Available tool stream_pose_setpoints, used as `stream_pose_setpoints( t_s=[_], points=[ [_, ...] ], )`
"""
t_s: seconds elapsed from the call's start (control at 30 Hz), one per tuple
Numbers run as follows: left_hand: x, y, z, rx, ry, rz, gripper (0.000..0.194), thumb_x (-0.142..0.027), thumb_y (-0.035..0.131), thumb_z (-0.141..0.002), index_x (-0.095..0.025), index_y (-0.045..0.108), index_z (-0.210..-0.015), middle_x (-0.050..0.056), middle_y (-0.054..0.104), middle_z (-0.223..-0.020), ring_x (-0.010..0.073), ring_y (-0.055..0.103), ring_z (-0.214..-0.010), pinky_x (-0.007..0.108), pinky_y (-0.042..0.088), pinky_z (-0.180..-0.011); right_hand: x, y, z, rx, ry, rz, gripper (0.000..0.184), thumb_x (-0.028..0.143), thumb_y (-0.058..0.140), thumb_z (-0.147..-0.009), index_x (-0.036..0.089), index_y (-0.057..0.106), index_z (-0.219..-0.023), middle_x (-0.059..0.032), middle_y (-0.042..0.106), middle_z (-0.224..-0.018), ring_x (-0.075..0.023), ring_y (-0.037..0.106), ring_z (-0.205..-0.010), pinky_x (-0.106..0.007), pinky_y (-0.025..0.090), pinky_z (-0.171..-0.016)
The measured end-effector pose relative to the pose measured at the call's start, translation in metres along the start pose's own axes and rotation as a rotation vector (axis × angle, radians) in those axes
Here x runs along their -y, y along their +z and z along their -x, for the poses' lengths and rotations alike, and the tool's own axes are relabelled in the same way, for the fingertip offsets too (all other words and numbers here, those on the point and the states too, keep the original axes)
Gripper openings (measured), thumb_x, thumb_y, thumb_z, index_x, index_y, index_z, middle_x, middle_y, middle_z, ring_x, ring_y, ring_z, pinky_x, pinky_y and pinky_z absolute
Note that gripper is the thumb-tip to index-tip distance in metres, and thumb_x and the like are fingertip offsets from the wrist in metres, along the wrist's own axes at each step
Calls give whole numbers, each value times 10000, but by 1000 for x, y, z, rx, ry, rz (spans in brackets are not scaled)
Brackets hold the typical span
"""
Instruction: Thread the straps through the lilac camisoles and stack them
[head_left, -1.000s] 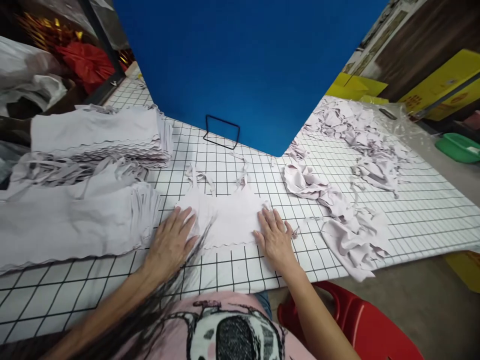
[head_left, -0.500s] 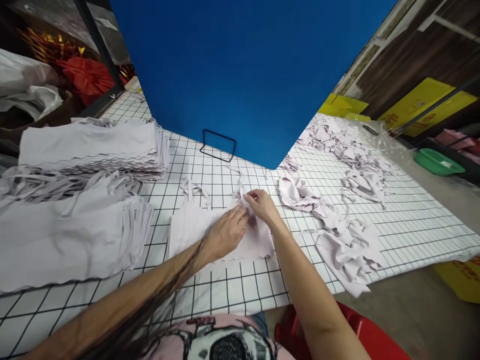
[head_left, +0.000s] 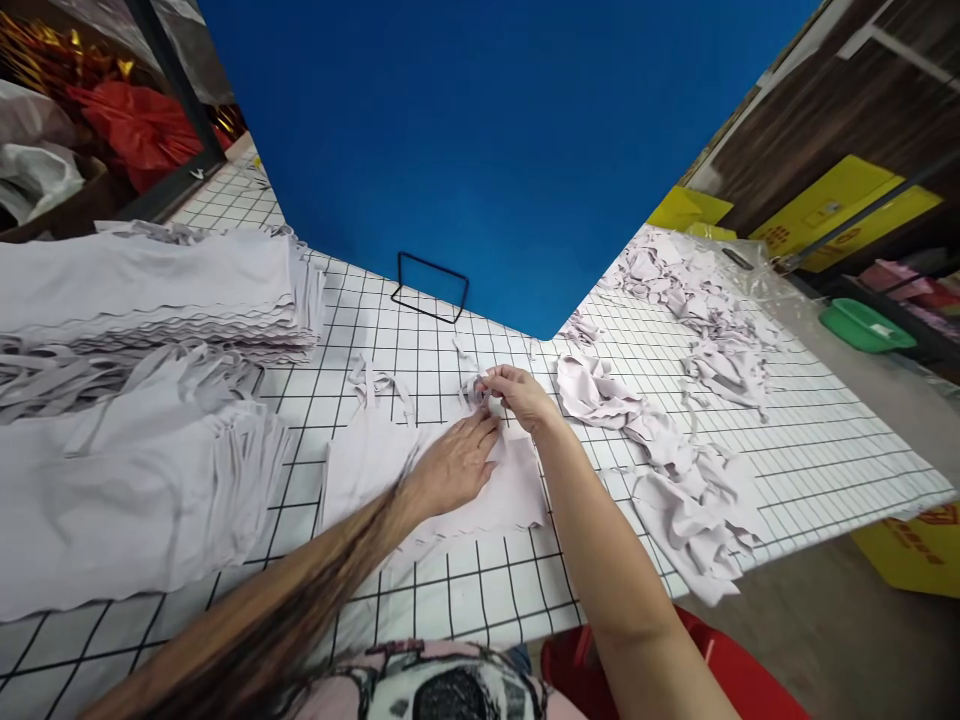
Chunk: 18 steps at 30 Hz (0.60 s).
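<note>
A small pale lilac camisole top (head_left: 375, 462) lies flat on the gridded table (head_left: 465, 590) in front of me. My left hand (head_left: 454, 465) rests flat on the top's right half, fingers stretched out and pressing the fabric. My right hand (head_left: 517, 392) is just beyond it, its fingertips pinched on the top's right strap (head_left: 474, 387), which is bunched up at the top's upper edge. The left strap (head_left: 379, 380) lies loose on the table.
Two tall stacks of the same lilac tops (head_left: 142, 400) fill the table's left side. Crumpled lilac pieces (head_left: 675, 470) lie in a loose heap to the right. A black wire stand (head_left: 431, 285) stands at the back. A red stool (head_left: 720, 690) is below right.
Both hands left the top's lower corners and moved up to its right strap. The right hand now pinches the strap and the left hand lies flat beside it.
</note>
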<state>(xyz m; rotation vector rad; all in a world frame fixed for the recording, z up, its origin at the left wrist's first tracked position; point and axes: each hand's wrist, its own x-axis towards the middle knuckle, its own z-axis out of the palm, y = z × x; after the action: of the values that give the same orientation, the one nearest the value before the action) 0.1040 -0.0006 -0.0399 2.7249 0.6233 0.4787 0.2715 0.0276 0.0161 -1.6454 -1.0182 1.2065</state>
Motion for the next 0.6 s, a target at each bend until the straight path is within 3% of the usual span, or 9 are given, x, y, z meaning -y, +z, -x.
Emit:
stream_pose_setpoints(
  t_s=[0.17,0.3,0.37,0.47,0.6],
  points=[
    [-1,-8,-1,-17,31,29,452,-269,391,-960,-107,458,-1376,165,455,-1472,299,298,-1454,446,279,-1210,28,-23,56,138,-316,-11,336,395,626,-845,217,610,-1129,-50,706,-974,-130,612,-796,-256,479,-682],
    [-2,-15,-1,16,39,72,416,-223,368,-949,-145,491,-1339,136,561,-1361,264,469,-1340,413,334,-1172,31,-38,119,590,-368,352,305,348,601,-893,252,661,-1176,-56,694,-1127,-176,655,-944,-330,534,-798],
    [-3,-16,-1,21,24,57,461,-247,356,-957,-112,444,-1389,152,541,-1386,278,462,-1340,431,325,-1170,27,-41,141,715,-339,471,282,331,587,-907,269,690,-1162,-48,687,-1166,-168,675,-912,-329,547,-789],
    [-4,-14,0,21,22,18,538,-236,333,-950,-79,344,-1464,158,515,-1413,282,430,-1361,426,302,-1175,19,-45,152,646,-286,485,241,378,621,-884,272,730,-1071,-46,685,-1170,-175,690,-888,-319,552,-752],
    [-1,-10,-2,12,36,7,554,-214,367,-937,-121,317,-1481,142,459,-1467,267,400,-1381,421,297,-1175,9,-44,133,243,-96,398,302,482,574,-896,201,673,-950,-61,704,-979,-143,664,-702,-264,502,-597]
  ],
)
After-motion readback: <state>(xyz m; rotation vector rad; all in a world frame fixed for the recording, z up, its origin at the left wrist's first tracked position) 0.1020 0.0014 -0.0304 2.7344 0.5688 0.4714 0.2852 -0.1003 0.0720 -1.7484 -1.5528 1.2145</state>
